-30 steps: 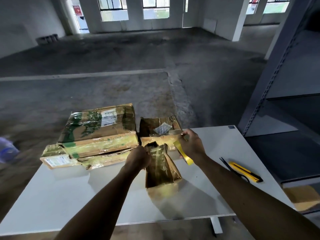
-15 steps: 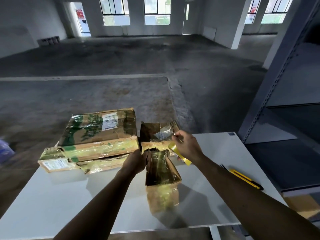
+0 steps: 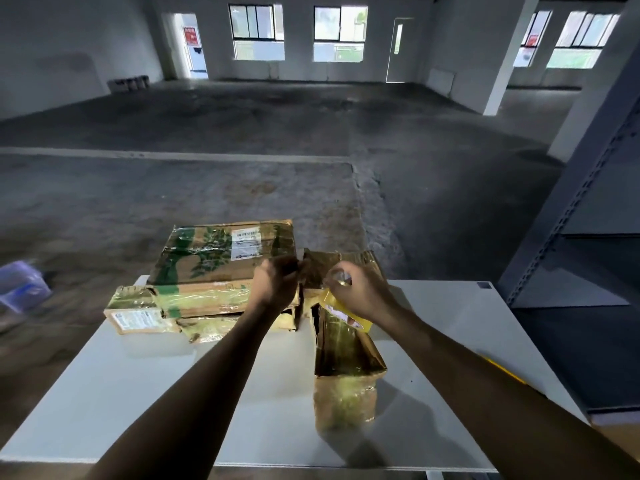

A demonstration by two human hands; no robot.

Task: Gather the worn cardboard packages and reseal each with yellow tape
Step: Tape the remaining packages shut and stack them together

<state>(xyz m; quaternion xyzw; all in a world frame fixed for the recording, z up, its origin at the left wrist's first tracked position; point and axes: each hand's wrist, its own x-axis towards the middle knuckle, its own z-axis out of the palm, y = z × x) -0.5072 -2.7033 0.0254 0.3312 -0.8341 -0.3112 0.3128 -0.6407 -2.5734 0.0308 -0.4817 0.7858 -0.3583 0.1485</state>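
Observation:
A small worn cardboard package (image 3: pixel 346 355), open and shiny with yellow tape, stands on the white table (image 3: pixel 173 393). My left hand (image 3: pixel 275 284) grips its raised upper left flap. My right hand (image 3: pixel 360 292) pinches a strip of yellow tape (image 3: pixel 341 308) at the package's top, and the strip hangs down beside my wrist. To the left lies a large flat package (image 3: pixel 221 258) with green print and a white label, stacked on another flattened taped package (image 3: pixel 145 313).
A yellow utility knife (image 3: pixel 502 368) lies on the table at the right, mostly behind my right forearm. A grey metal shelf rack (image 3: pixel 571 220) stands at the right. A blue plastic bag (image 3: pixel 20 285) lies on the concrete floor at the left.
My left hand rose from the package's side to its upper flap. My right hand moved the tape strip leftward over the top. The view moved closer.

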